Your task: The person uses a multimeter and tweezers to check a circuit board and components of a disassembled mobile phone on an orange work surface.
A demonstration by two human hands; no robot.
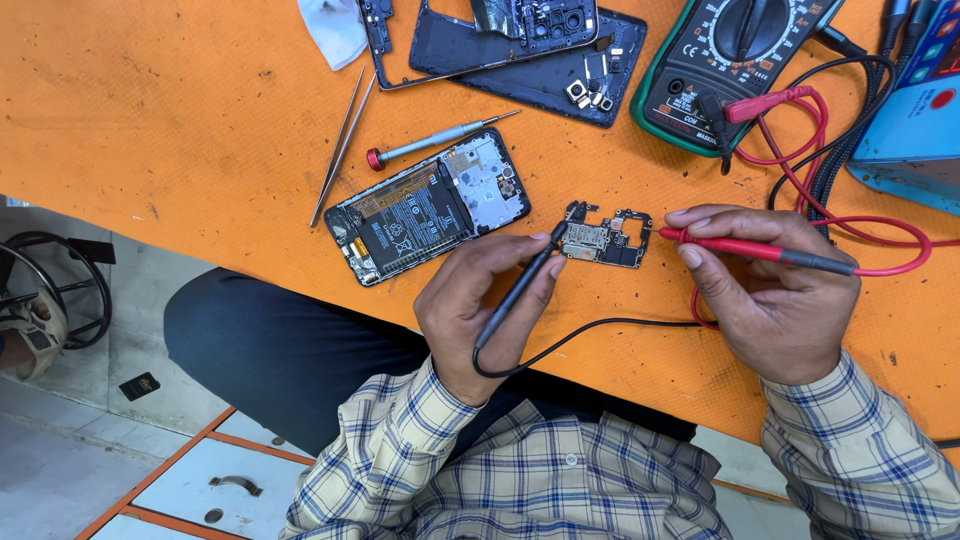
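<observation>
Circuit board [606,240] on orange table [180,120], between left hand [480,310], right hand [775,300]

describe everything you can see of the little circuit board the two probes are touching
The circuit board is a small, irregular dark board with silver metal shields and tiny components. It lies flat on the orange table, right of the opened phone. The black probe in the left hand meets its left edge; the red probe in the right hand meets its right edge.
</observation>
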